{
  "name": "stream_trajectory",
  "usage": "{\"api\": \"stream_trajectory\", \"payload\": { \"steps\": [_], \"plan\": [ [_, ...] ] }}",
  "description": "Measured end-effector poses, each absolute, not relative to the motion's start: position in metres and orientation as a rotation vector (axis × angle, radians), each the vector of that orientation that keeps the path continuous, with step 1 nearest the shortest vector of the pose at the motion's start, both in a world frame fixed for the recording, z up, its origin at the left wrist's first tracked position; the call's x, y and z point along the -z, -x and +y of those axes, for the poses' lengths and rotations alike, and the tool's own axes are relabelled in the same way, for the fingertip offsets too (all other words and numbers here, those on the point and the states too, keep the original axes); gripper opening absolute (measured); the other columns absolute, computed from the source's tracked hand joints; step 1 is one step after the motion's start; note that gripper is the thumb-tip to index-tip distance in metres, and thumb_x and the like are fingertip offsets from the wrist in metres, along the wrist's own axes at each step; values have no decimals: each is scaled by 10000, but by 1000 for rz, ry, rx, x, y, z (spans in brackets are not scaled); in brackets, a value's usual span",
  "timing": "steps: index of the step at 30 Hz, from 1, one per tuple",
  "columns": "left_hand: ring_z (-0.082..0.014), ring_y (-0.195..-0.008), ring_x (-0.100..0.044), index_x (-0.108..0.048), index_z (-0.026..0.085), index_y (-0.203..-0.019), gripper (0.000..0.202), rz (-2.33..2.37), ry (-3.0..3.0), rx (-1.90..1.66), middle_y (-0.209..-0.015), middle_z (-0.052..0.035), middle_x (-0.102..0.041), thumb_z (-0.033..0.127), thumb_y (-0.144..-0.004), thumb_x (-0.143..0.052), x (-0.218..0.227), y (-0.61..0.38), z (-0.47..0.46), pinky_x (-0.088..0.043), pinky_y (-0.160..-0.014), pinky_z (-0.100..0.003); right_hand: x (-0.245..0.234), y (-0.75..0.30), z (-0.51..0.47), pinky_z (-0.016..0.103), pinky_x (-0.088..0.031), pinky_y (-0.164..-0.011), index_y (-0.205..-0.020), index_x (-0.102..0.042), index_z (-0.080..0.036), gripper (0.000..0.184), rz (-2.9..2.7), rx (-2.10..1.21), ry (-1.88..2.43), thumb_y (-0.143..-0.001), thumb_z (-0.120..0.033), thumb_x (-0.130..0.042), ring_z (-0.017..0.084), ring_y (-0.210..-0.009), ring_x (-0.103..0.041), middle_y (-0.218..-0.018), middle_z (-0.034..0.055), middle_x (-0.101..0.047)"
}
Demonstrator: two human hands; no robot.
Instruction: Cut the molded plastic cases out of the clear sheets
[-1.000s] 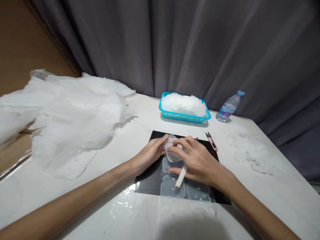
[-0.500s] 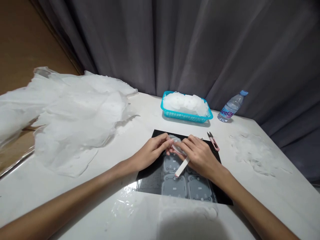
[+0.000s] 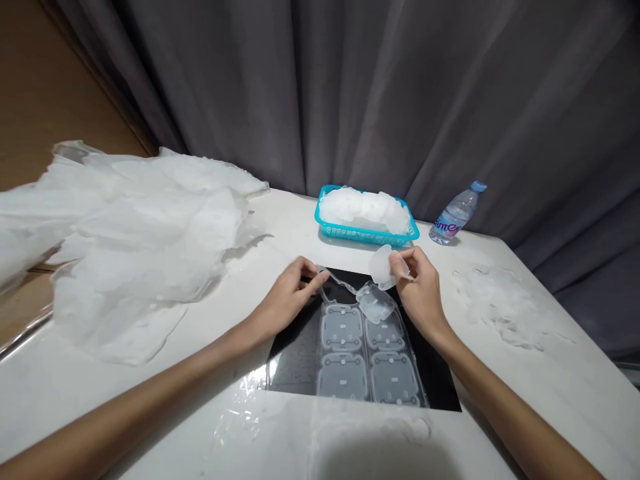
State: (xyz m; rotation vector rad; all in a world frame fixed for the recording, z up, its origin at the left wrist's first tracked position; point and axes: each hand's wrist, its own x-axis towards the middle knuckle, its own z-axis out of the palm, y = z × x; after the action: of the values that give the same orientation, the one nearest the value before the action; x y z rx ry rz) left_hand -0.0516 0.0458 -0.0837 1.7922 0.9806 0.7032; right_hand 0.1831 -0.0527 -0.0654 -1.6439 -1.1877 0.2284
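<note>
A translucent sheet (image 3: 342, 327) with rounded-square molded pieces lies over a black board (image 3: 440, 380). My left hand (image 3: 293, 293) pinches the thin frame at the sheet's far left corner. My right hand (image 3: 420, 287), its fingers closed, holds up a loose, thin translucent piece (image 3: 381, 268) above the board's far edge. Below it, another molded piece (image 3: 376, 303) sits tilted at the sheet's far right. The white stick-like tool is not visible; whether it is inside my right hand, I cannot tell.
Behind the board stands a blue basket (image 3: 367, 235) heaped with white pieces. A water bottle (image 3: 455, 217) is right of it. Translucent scraps (image 3: 505, 307) lie on the right. Large white sheets (image 3: 140, 247) pile up at left. A grey curtain (image 3: 350, 93) hangs behind the table.
My hands have moved apart. My right hand has lifted a piece away from the sheet's far end. The white tool and the pink snips are no longer visible.
</note>
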Motion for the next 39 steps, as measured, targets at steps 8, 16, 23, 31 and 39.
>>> {"api": "stream_trajectory", "payload": {
  "steps": [8,16,23,31,39],
  "plan": [
    [-249,-1004,-695,-701,161,-1059,484,618,-1467,-445,-1033,-92,-750,606,-1011,-517,65,45,18,-521,-912,-365,66,-125,-80,319,-458,-719,-997,-625,-188,110,-1989,194,1283,-1024,-294,-616,204,-775,-634,-880,70,-729],
    [-161,-794,-672,-676,193,-1258,359,513,-1444,-520,-925,-32,-740,440,-999,-652,63,49,17,-491,-723,-256,36,-157,-73,301,-457,-734,-1082,-671,-217,122,-1692,-501,1360,-967,-254,-658,167,-801,-556,-985,36,-668],
    [-129,-679,-618,-622,200,-1293,401,461,-1481,-505,-850,-14,-702,490,-1016,-612,57,52,11,-449,-614,-223,24,-168,-73,273,-363,-601,-904,-720,-197,163,-1625,-950,1365,-921,-356,-747,120,-630,-487,-749,-16,-617],
    [-124,-716,-680,-690,170,-1100,278,452,-1386,-503,-862,-26,-765,386,-937,-754,55,50,9,-489,-661,-209,24,-178,-73,274,-349,-605,-880,-718,-197,190,-1598,-990,1327,-912,-382,-744,125,-650,-460,-728,-22,-589],
    [-143,-721,-707,-748,158,-1018,261,463,-1317,-503,-859,-41,-779,410,-956,-728,51,50,3,-535,-672,-231,17,-182,-74,285,-409,-660,-873,-714,-187,208,-1567,-1134,1289,-913,-389,-737,145,-720,-536,-804,8,-653]
  ]
}}
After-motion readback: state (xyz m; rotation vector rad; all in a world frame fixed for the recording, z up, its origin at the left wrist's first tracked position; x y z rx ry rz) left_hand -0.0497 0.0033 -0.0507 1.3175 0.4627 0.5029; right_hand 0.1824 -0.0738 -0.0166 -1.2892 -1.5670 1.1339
